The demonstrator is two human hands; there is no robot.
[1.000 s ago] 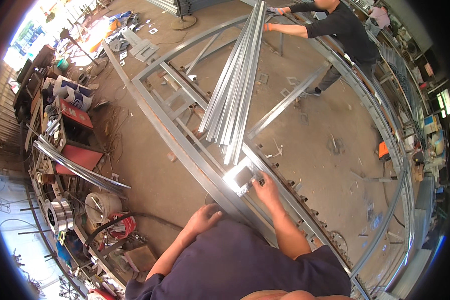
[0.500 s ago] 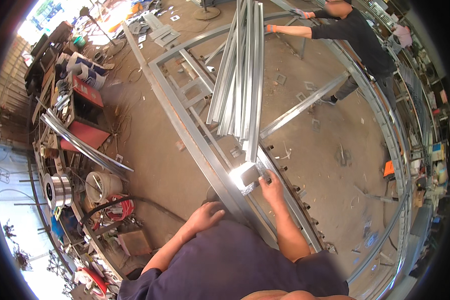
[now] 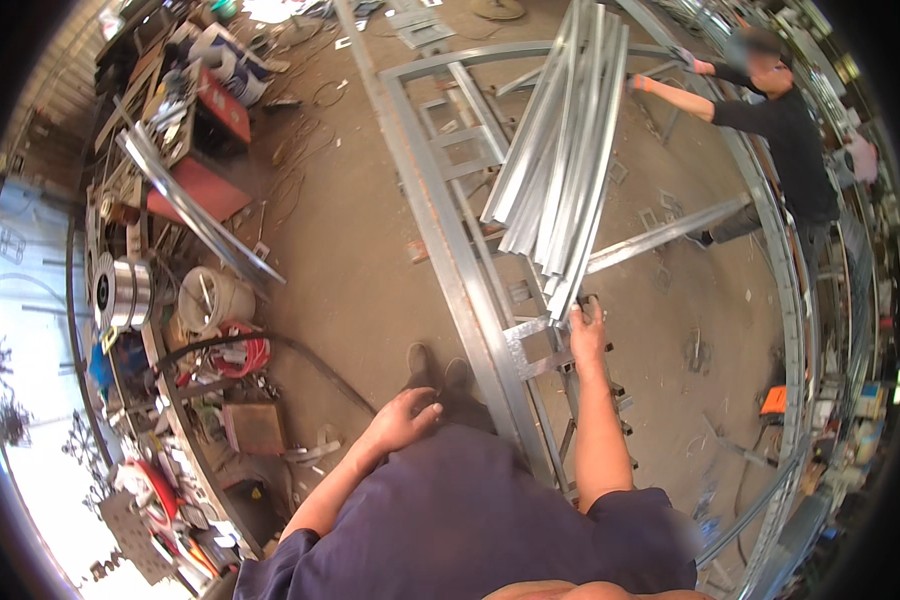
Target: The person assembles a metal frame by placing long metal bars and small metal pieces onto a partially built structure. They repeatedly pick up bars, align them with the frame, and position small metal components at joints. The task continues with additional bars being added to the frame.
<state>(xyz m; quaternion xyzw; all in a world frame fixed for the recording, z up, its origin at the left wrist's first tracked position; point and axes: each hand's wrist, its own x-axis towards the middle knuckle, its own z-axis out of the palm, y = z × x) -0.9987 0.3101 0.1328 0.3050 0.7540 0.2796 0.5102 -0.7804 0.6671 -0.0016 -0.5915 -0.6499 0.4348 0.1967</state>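
My right hand (image 3: 588,335) is at the near end of a bundle of long grey metal channels (image 3: 560,165), its fingers curled by the channel ends. What they hold there is too small to make out. Beside that hand, a small square metal frame (image 3: 518,352) lies across the rails of a large steel frame (image 3: 457,280). My left hand (image 3: 407,418) rests at the front of my body, near my thigh, with its fingers loosely apart and nothing in it.
At the far right a co-worker (image 3: 785,130) in dark clothes and gloves reaches toward the channels' far part. Along the left stand a cluttered bench, a wire spool (image 3: 122,292), a white bucket (image 3: 217,298) and a black hose (image 3: 315,360). An orange object (image 3: 773,401) sits at right.
The view has swung, so the frame and channels appear farther right. A bright glare on the square frame is gone. My right hand has shifted from that frame toward the channel ends.
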